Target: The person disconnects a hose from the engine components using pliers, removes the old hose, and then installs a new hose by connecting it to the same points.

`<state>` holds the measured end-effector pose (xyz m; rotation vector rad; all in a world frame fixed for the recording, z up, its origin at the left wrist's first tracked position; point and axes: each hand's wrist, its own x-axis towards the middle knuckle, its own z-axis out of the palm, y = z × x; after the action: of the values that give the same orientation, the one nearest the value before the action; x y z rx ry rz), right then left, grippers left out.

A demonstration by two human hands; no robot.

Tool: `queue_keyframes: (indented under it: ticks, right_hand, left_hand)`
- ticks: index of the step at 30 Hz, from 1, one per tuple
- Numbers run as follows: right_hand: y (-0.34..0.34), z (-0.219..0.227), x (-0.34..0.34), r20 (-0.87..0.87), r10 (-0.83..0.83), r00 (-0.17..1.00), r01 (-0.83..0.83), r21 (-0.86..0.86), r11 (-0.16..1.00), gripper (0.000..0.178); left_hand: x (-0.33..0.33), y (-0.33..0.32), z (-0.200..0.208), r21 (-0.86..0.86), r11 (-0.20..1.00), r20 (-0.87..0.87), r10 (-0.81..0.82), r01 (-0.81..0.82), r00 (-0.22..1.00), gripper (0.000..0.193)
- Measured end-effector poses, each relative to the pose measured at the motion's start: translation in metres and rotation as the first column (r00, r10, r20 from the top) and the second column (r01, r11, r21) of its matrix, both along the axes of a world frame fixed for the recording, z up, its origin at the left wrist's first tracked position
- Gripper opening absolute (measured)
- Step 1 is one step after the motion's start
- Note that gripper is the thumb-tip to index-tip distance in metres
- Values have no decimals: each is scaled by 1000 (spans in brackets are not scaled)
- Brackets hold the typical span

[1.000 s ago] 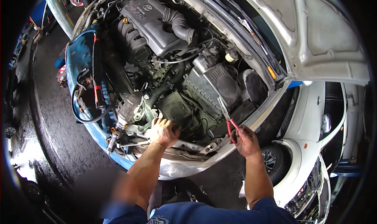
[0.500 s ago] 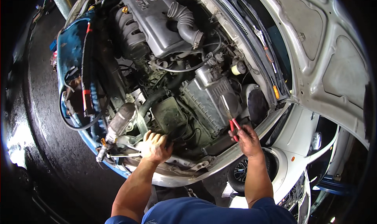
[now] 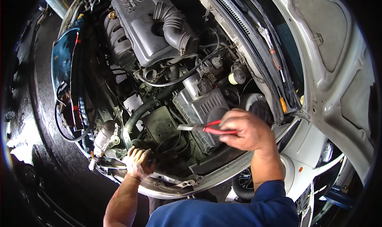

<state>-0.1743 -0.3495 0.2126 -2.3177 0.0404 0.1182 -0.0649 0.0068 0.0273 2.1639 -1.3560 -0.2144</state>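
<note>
Long-nosed pliers with red handles (image 3: 212, 128) are in my right hand (image 3: 250, 128), fingers closed round the grips. Their jaws point left, above the dark air filter box (image 3: 205, 101) and toward the flat, dusty square cover (image 3: 162, 123). At the near left of the engine bay, my left hand (image 3: 139, 163) has its fingers curled down beside the lower end of a dark hose (image 3: 137, 117). What those fingers grip is hidden beneath them. A pale cylindrical part (image 3: 105, 133) lies just left of that hand.
A grey engine cover (image 3: 145, 28) with a ribbed intake hose (image 3: 171, 26) fills the far part. The raised hood (image 3: 318, 40) stands at the right. A screwdriver-like tool (image 3: 272, 53) lies along the windshield base. A white car (image 3: 306, 135) stands beyond my right arm.
My right hand has risen and turned, swinging the pliers from pointing away to pointing left over the engine bay. My left hand appears slightly lower and further left as the view shifts.
</note>
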Motion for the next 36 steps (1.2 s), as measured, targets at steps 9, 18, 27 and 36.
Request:
queue_keyframes:
  ticks: [9,18,27,36]
  right_hand:
    - [22,-21,73,110,175,978,-203,357,912,22]
    - [17,-56,145,62,-742,668,478,728,492,51]
    - [-156,-144,277,168,-695,699,698,45,714,35]
    - [-222,-244,279,-30,-659,751,636,-232,736,26]
  left_hand:
    - [-9,-101,82,-228,973,-586,-121,-20,801,47]
    - [33,-157,82,-189,970,-420,60,-152,905,60]
    - [43,-27,12,-162,984,-295,29,-80,955,41]
    - [27,-12,-6,-171,944,-332,214,-282,919,35]
